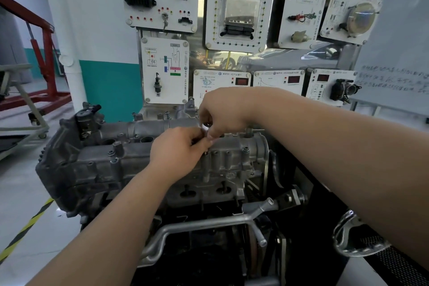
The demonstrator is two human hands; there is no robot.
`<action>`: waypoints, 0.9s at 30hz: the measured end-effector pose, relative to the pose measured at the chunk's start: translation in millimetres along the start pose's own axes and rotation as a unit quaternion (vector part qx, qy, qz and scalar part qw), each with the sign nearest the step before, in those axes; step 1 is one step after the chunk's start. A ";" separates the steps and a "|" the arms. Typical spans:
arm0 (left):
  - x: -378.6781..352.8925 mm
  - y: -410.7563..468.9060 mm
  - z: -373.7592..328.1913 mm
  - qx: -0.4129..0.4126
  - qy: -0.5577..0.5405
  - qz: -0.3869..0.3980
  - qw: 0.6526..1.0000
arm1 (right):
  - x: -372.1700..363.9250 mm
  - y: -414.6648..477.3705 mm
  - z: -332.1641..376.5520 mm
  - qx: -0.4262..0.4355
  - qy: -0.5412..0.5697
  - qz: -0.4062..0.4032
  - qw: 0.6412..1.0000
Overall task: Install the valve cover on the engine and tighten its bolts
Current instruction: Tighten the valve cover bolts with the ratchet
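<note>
The grey aluminium valve cover lies on top of the engine, which stands in the middle of the view. Bolt heads show on the cover's near flange, one at the left and one at the right. My left hand hovers over the cover's middle with its fingers curled. My right hand reaches in from the right, its fingertips pointing down to meet the left hand. Between the fingertips of both hands a small shiny metal part is pinched; its kind is too small to tell.
A wall of white training panels stands right behind the engine. A red engine crane and a wheeled metal frame are at the left. A silver coolant pipe runs across the engine's near side. Yellow-black tape marks the floor.
</note>
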State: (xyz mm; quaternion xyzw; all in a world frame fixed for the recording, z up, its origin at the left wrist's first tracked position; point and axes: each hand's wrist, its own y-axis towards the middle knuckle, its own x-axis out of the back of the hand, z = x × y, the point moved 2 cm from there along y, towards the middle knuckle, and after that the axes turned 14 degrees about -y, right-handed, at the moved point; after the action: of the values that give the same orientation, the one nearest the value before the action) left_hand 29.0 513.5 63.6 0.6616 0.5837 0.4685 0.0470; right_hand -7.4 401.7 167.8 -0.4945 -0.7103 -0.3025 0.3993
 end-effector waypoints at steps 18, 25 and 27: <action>-26.0 -26.7 -4.0 0.028 -0.034 -0.170 0.984 | -4.9 9.3 12.7 -0.013 -0.023 -0.055 0.998; -30.6 -26.2 -3.9 0.022 -0.034 -0.191 0.981 | -3.8 9.9 5.8 0.000 -0.038 -0.028 0.999; -29.9 -27.5 -3.9 0.007 -0.023 -0.189 0.982 | -2.4 8.3 5.3 0.023 -0.023 -0.036 0.999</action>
State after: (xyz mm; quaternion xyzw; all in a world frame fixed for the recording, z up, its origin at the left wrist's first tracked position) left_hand 9.9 495.8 32.1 0.5506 0.7000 0.4316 0.1435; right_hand -0.5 407.6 163.4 -0.4660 -0.7434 -0.2889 0.3831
